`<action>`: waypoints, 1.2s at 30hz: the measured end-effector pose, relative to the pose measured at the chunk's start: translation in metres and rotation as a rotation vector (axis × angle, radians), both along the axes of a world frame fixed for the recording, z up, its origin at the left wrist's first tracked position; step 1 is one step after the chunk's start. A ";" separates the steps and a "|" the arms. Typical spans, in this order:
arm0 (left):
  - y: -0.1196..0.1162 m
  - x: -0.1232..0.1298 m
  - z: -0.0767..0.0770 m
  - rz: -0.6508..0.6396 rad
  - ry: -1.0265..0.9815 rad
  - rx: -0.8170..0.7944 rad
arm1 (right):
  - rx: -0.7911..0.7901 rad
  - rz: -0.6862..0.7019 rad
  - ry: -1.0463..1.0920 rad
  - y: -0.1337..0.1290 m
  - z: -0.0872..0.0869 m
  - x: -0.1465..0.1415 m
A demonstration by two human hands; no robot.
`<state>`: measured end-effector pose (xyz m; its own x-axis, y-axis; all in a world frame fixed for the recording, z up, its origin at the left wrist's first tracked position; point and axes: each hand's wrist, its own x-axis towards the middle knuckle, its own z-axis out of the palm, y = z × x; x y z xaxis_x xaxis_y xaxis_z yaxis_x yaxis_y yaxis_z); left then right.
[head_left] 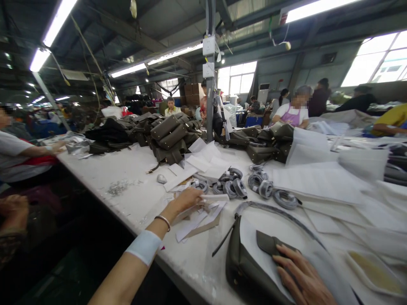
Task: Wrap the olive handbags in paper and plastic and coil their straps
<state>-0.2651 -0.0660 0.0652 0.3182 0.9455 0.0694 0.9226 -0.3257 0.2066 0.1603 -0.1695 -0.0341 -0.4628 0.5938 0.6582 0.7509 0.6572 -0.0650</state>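
Observation:
A dark olive handbag [235, 258] lies at the table's near edge, with a white sheet [254, 241] over its front and a small dark flap [270, 242] on top. My right hand [302, 275] rests on the bag, fingers stretched out across the sheet and the flap's edge. A wrapped grey strap [276, 212] arches behind the bag. Farther left, my left hand [186, 200] reaches down over a pile of paper slips [200, 224], beside a white paper strip [218, 197]. Its fingers are mostly hidden, and whether they hold a slip is unclear.
Coiled wrapped straps [233, 186] lie beyond my hands. Dark bags [171, 135] are heaped farther back around a metal post [210, 84]. White foam sheets [314, 182] and a shallow tray [375, 271] are at right. Small metal bits [119, 186] lie left. Co-workers stand around.

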 end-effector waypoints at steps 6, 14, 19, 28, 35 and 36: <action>0.011 -0.028 0.037 0.151 -0.258 -0.101 | -0.058 -0.038 0.026 -0.005 0.002 -0.005; 0.020 -0.005 0.052 0.216 -0.501 -0.134 | -0.131 -0.045 0.108 -0.013 0.014 -0.014; 0.008 0.080 0.070 -0.043 -0.699 -0.251 | -0.221 -0.084 0.194 -0.020 0.028 -0.020; -0.039 0.222 0.026 -0.487 -0.428 -0.468 | -0.056 -0.070 0.222 -0.039 0.036 -0.022; -0.051 0.222 0.004 -0.546 -0.308 -0.452 | -0.098 0.131 0.362 -0.051 0.045 -0.016; -0.051 0.221 0.002 -0.548 -0.285 -0.439 | -0.091 0.137 0.393 -0.053 0.049 -0.015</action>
